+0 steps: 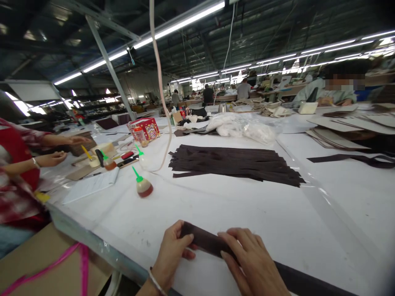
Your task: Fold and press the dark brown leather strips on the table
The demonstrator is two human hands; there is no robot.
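Left hand: the left hand (pixel 171 257) pinches the near end of a dark strip (pixel 205 241), thumb on top and fingers curled beneath it; a thin bracelet (pixel 156 281) sits on the wrist.
Right hand: the right hand (pixel 249 263) lies over the same strip just beside the left, fingers across the top and the thumb at its near edge, closed on it rather than spread wide.
Strip in hand: it rests low on the white table (pixel 247 213) at the near edge, and its length runs off to the right under the right hand.
Stage: only this one strip is being handled, and it shows no glue or fold that I can make out, so the work on it looks early.
Glue bottle: a small bottle with a green nozzle (pixel 143 185) stands upright, well apart from both hands and untouched.
Pile: a flat spread of like dark strips (pixel 234 162) lies mid-table. Whether these are finished or waiting cannot be told; if waiting, most of the job remains.
Loose strip: one more dark strip (pixel 354 158) lies alone at the right.
Co-worker: at the left, another person's hands (pixel 54 158) hover over small bottles and tools near a sheet of paper (pixel 92 185).
Further back: a red box (pixel 148 128), a crumpled clear plastic bag (pixel 243 127) and stacked cardboard sheets (pixel 336 137).
Overhead: a pale hose (pixel 160 82) hangs down to the table.
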